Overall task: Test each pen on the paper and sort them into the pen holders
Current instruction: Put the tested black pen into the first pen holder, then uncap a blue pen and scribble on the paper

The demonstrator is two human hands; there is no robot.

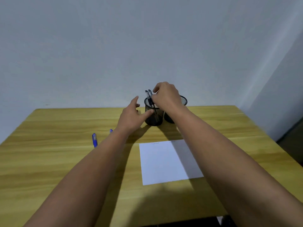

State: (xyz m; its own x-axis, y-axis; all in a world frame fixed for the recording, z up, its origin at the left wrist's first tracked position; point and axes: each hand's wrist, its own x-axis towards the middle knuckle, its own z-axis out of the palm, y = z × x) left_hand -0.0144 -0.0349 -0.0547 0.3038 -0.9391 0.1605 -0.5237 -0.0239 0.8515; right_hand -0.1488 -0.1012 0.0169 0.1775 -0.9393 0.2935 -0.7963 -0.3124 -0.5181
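Note:
Two black mesh pen holders stand side by side at the back of the table, the left holder (153,119) and the right holder (184,100), which is mostly hidden behind my right wrist. Black pens (148,94) stick up out of the left holder. My right hand (167,95) hovers over the left holder, its fingers curled and pinching a black pen (153,104) that reaches down into it. Beside the holder, my left hand (131,116) is spread open, thumb against the mesh wall. A white paper (164,163) lies nearer me, with faint marks along its far edge.
Two blue pens lie on the wooden table (57,153) to the left: one blue pen (94,140) in full view, the other blue pen (111,131) mostly hidden by my left forearm. A grey wall stands just behind the table.

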